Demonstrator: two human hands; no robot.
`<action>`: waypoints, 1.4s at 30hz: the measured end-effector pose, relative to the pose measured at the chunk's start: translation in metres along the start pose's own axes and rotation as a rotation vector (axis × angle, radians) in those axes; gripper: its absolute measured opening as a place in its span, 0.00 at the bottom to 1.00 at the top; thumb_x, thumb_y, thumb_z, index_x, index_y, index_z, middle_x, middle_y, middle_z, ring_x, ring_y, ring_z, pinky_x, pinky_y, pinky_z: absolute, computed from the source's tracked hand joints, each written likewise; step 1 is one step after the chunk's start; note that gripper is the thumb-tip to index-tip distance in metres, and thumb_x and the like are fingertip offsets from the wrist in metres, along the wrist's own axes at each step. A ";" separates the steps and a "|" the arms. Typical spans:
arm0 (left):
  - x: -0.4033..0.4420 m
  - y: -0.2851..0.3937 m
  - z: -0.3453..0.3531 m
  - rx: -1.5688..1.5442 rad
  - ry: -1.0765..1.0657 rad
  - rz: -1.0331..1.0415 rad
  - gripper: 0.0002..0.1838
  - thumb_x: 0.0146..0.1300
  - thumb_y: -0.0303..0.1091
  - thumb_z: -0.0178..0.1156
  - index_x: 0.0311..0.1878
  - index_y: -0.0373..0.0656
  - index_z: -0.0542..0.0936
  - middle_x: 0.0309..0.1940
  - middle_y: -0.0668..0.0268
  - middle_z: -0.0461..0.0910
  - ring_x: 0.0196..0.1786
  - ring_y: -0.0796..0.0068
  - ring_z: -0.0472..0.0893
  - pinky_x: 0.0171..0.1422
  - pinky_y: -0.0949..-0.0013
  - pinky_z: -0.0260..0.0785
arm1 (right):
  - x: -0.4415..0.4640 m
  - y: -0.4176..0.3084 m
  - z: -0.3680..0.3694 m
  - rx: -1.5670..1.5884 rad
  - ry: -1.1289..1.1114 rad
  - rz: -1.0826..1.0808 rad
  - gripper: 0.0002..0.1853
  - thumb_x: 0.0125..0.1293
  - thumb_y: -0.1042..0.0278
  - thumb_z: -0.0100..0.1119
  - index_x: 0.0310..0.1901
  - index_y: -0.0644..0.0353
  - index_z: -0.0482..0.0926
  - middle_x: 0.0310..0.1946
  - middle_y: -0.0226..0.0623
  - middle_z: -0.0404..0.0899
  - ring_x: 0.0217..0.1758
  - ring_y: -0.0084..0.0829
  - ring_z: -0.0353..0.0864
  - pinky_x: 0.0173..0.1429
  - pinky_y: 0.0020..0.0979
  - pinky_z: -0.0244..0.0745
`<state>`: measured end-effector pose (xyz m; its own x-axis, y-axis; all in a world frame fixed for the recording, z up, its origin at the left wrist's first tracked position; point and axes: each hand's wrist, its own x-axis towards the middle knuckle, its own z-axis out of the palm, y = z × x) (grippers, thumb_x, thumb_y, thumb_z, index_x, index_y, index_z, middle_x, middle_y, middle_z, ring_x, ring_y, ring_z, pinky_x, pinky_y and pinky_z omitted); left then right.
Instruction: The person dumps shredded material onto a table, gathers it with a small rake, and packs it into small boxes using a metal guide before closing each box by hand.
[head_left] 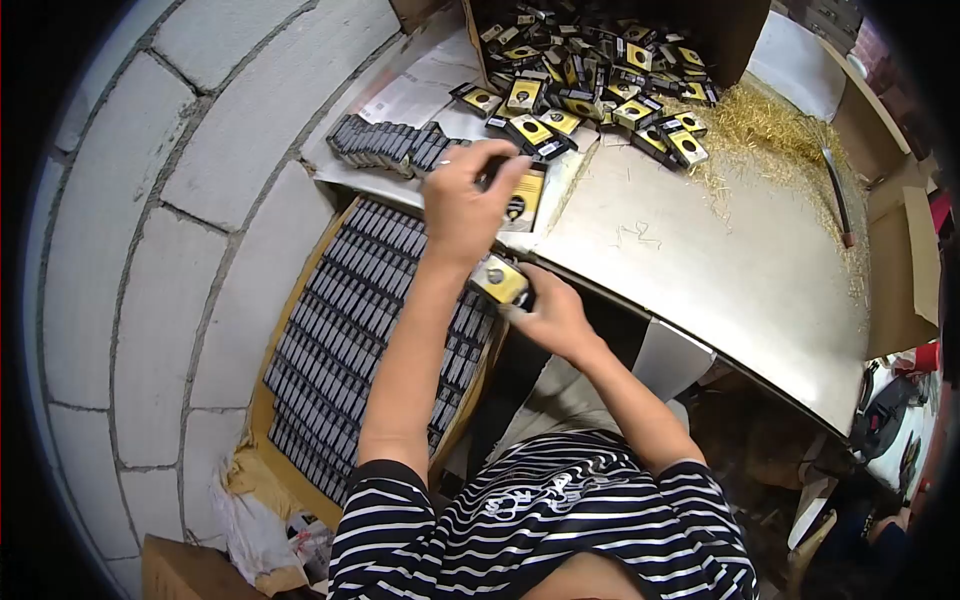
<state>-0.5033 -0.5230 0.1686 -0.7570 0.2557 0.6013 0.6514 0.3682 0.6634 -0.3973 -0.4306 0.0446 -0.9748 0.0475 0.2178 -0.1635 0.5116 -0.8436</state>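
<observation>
My right hand (555, 315) is closed around a small yellow and black box (501, 280) just below the table's front edge. My left hand (470, 195) is above the table's left part, fingers curled, at a dark item whose shape I cannot make out. Beneath it lies a larger yellow and black printed piece (524, 198). A row of dark small boxes (375, 145) stands to the left of that hand. Below, a big carton (290, 340) holds packed rows of the same kind of dark boxes (345, 330).
Loose yellow and black boxes (600, 75) spill from an open carton at the back of the table (680, 260). Golden shreds (770, 130) and a dark-handled tool (838, 200) lie at the right. A block wall (140, 250) borders the left side.
</observation>
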 end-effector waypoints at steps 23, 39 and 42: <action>0.076 -0.100 0.037 0.141 -0.244 0.032 0.09 0.58 0.26 0.60 0.41 0.34 0.80 0.41 0.56 0.82 0.46 0.61 0.81 0.53 0.68 0.69 | 0.124 0.055 -0.114 0.144 -0.155 0.146 0.20 0.53 0.72 0.66 0.50 0.64 0.79 0.38 0.42 0.82 0.37 0.30 0.80 0.46 0.31 0.75; 0.013 -0.069 0.107 0.805 -0.688 0.194 0.20 0.56 0.43 0.62 0.39 0.33 0.74 0.32 0.48 0.80 0.37 0.55 0.82 0.40 0.58 0.75 | 0.085 0.080 -0.192 0.022 -0.193 0.039 0.14 0.54 0.81 0.59 0.45 0.64 0.79 0.40 0.40 0.80 0.41 0.34 0.79 0.48 0.32 0.74; 0.026 -0.062 0.095 0.704 -0.659 0.104 0.17 0.57 0.41 0.60 0.38 0.33 0.74 0.29 0.47 0.80 0.34 0.51 0.82 0.39 0.54 0.75 | 0.112 0.090 -0.168 0.043 -0.284 -0.047 0.16 0.51 0.83 0.58 0.44 0.65 0.79 0.41 0.40 0.80 0.45 0.33 0.79 0.54 0.31 0.73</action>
<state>-0.5682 -0.4544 0.1003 -0.7141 0.6881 0.1291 0.6989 0.7115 0.0735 -0.4956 -0.2351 0.0750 -0.9684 -0.2204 0.1164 -0.2101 0.4706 -0.8570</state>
